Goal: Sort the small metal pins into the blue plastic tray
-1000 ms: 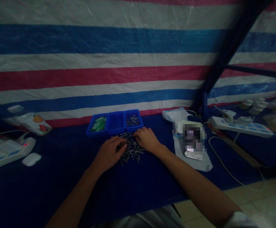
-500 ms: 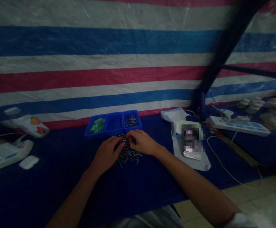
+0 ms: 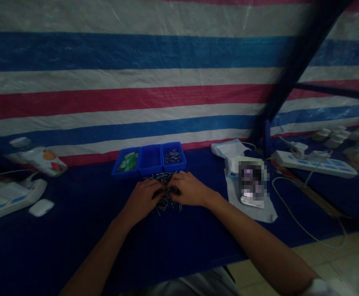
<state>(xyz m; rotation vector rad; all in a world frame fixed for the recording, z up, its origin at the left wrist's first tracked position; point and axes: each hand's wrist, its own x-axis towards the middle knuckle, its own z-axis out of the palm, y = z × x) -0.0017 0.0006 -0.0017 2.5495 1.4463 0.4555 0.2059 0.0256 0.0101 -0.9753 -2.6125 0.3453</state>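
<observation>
A loose pile of short, thin metal pins, like nails or rivets (image 3: 166, 204), lies on the dark blue table cover. My left hand (image 3: 142, 199) is at the pile's left side, thumb and fingers curled together among the pins. From the right, my right hand (image 3: 191, 190) reaches in with fingertips pinched, almost meeting the left. What either hand pinches is too small and dark to make out. Just behind the pile stand three joined blue bins (image 3: 150, 169). Small green packets (image 3: 129, 161) fill the left one, and more metal pins (image 3: 173, 156) lie in the right one.
To the right, a sheet of white paper (image 3: 267, 213) carries a package with a blurred picture. Power strips (image 3: 316, 164) and cables lie at both sides. A bottle (image 3: 45, 160) and a white case (image 3: 41, 207) are on the left. Striped sheeting (image 3: 136, 98) hangs behind.
My right hand has drawn slightly down and toward me, uncovering pins at the back of the pile. My left hand stays beside the pile. The whole view has shifted a little.
</observation>
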